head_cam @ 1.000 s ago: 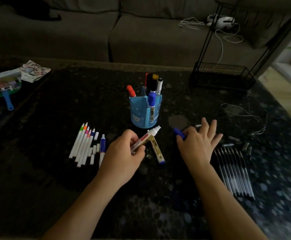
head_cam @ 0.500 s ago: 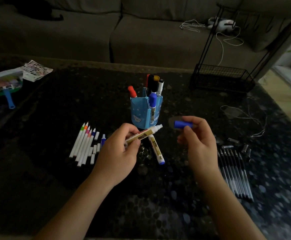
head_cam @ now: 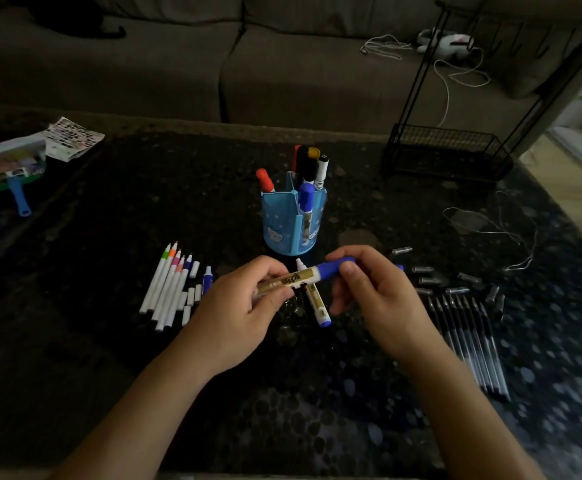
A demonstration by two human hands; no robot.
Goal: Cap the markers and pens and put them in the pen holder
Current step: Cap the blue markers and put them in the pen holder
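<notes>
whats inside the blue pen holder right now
Standing in the pen holder: a red-capped marker, a blue-capped marker, and a black, yellow and white cluster behind. Its walls hide most barrels.

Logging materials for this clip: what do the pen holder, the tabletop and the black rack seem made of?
Pen holder: probably moulded plastic, light blue, smooth, with printed cartoon faces. Tabletop: likely polished stone, dark and speckled with a slight sheen. Black rack: apparently painted metal wire, given its fine mesh basket and slim rods.

The pen holder (head_cam: 293, 220) is set on the table (head_cam: 137, 209) — thin markers (head_cam: 168, 282) are laid left of it, pens (head_cam: 469, 341) and caps (head_cam: 428, 280) right.
</notes>
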